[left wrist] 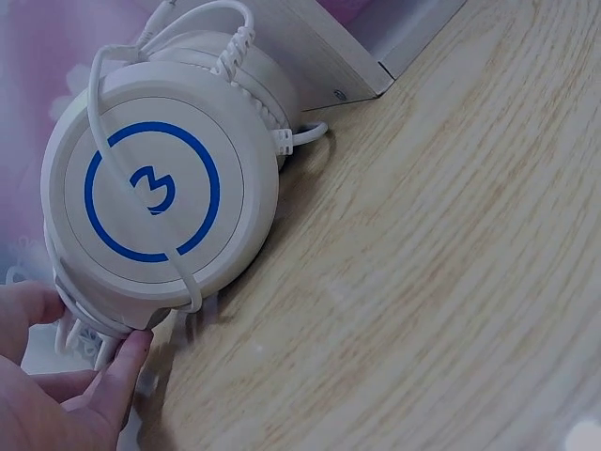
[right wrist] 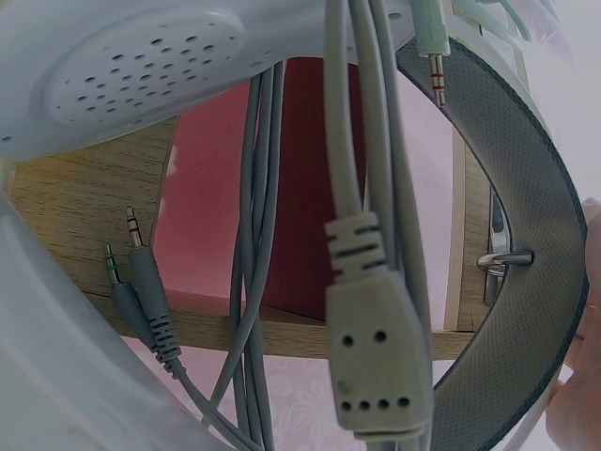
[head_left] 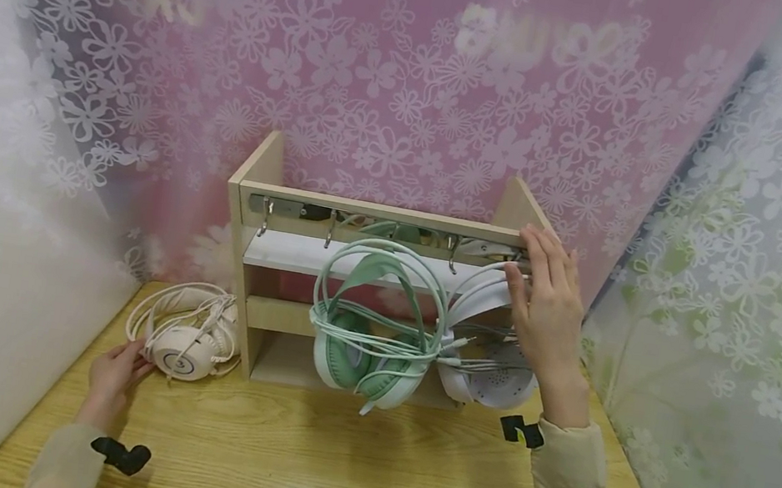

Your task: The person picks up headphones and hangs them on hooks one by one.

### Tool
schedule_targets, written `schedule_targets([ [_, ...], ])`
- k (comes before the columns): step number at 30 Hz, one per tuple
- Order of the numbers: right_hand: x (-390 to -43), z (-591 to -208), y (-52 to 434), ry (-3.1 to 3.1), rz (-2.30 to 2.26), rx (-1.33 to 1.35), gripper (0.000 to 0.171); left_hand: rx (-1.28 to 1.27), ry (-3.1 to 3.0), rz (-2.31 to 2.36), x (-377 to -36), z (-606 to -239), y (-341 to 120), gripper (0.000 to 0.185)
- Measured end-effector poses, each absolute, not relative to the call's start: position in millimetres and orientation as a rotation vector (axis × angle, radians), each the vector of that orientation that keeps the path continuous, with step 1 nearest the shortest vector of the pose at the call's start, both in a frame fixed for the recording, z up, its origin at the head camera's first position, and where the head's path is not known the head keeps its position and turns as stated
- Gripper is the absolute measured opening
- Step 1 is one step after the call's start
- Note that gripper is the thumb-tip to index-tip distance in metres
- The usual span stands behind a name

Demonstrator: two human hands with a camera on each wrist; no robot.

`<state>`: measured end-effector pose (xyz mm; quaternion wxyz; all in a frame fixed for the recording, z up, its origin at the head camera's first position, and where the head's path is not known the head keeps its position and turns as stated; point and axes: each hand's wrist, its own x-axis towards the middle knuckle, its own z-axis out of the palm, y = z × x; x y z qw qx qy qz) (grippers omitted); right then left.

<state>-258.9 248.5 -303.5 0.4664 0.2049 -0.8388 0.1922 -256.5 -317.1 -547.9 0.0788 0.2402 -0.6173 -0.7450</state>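
Note:
At the left of the table, cream-white headphones lie with their cable wound about them; a blue ring logo marks the ear cup. My left hand pinches their lower edge and cable between thumb and fingers. My right hand rests at the right end of the wooden rack's top bar, fingers straight over it and thumb lower down. Beneath it, white headphones hang by their grey-lined headband on a metal hook. Mint-green headphones hang beside them.
Free metal hooks line the left part of the bar. A white shelf runs behind the hanging headphones. The wood-grain table extends in front, with floral curtains behind and at both sides.

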Motion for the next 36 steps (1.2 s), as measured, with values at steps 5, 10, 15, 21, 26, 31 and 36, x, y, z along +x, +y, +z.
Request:
schedule_targets([
  [5, -260, -305, 249, -2.065, 0.471, 0.499, 0.055, 0.738, -1.875, -2.23, -255, -550, -319, 0.065],
  [10, -261, -306, 249, -2.067, 0.475, 0.498, 0.055, 0.729, -1.888, -2.237, -251, -551, -321, 0.064],
  [15, -261, -307, 249, -2.069, 0.477, 0.497, 0.055, 0.711, -1.91, -2.23, -247, -552, -323, 0.064],
  [21, -260, -307, 249, -2.075, 0.48, 0.493, 0.054, 0.709, -1.92, -2.23, -244, -554, -325, 0.065],
  [26, -259, -307, 249, -2.075, 0.479, 0.49, 0.056, 0.688, -1.936, -2.23, -241, -553, -327, 0.063],
  [31, -260, -306, 249, -2.057, 0.483, 0.5, 0.056, 0.667, -1.964, -2.232, -237, -552, -328, 0.06],
  [36, -260, -305, 248, -2.042, 0.49, 0.511, 0.055, 0.682, -1.994, -2.214, -234, -552, -329, 0.059],
])
